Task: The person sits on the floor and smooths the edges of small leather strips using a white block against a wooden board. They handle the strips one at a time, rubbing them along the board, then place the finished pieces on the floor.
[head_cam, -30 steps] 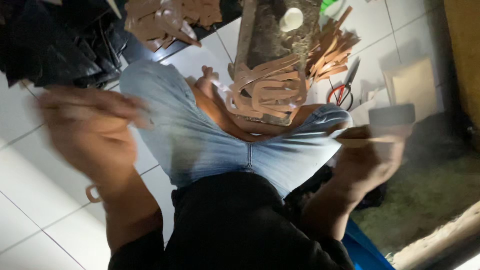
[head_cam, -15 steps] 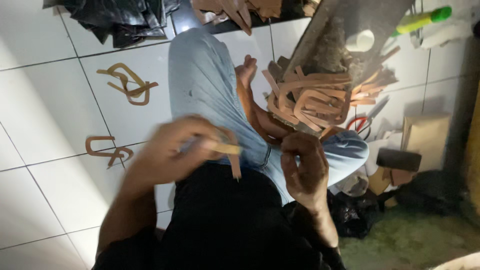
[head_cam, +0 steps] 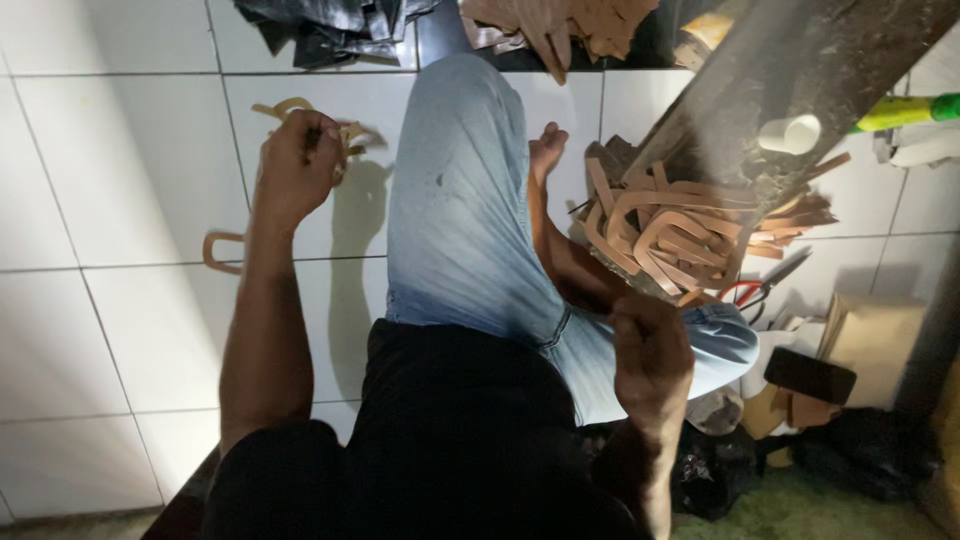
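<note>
Left hand (head_cam: 298, 165) fisted on tan strap piece (head_cam: 290, 108) over white floor tiles (head_cam: 130, 180) | right hand (head_cam: 652, 352) closed, contents unclear | pile (head_cam: 670, 235) by knee | best laid flat, clear of earlier piece (head_cam: 222, 250).

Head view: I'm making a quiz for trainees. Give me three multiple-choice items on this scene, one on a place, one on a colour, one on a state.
1. Where is the left hand?
A. Over the white tiles
B. In the scissors
C. On the hammer

2. What colour are the jeans?
A. Red
B. Light blue
C. Green

3. How is the right hand?
A. Flat open
B. Closed in a fist
C. Out of view

A: it reaches left to the tan strap pieces on the floor.
B: the leg is pale denim.
B: its fingers are curled by the knee.
</note>
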